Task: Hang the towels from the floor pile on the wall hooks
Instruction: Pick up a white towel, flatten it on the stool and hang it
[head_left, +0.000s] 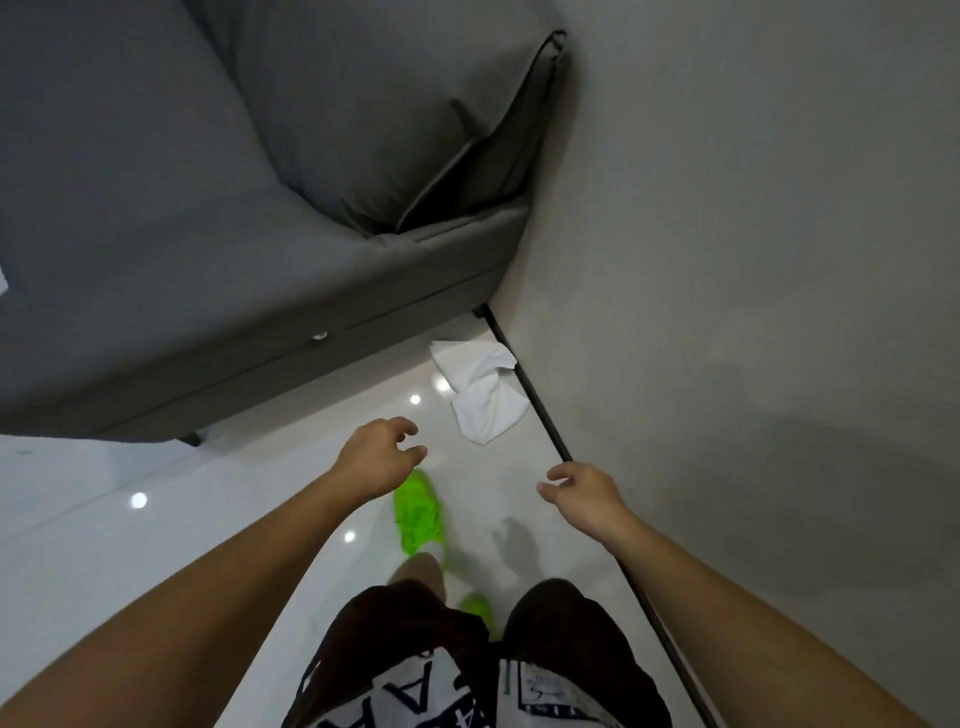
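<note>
We are looking down at a crumpled white cloth towel (480, 392) that is lying on the glossy pale tiled floor (156, 530), far ahead of both hands and tucked against the black skirting strip (524, 384) at the foot of the grey wall (753, 260) on the right. Our left hand (379, 457) is hovering well short of the towel, to its near left, with fingers loosely curled and holding nothing. Our right hand (584, 491) is hanging near the skirting strip, to the near right of the towel, its fingers relaxed and slightly bent, also gripping nothing. Neither hand is touching the towel.

The towel is sitting in a narrow lane of floor between the grey fabric sofa (208, 234) on the left and the wall on the right; the sofa's front edge is running diagonally just beyond the towel, with its far corner closing against the wall. Nearer to us the floor is widening out to the left.

Below the hands, a bright green shoe (418, 512) is stepping forward on the tiles, and a second green shoe (478, 608) is showing between the dark shorts (415, 623). A black-and-white printed shirt (441, 696) is filling the near edge.
</note>
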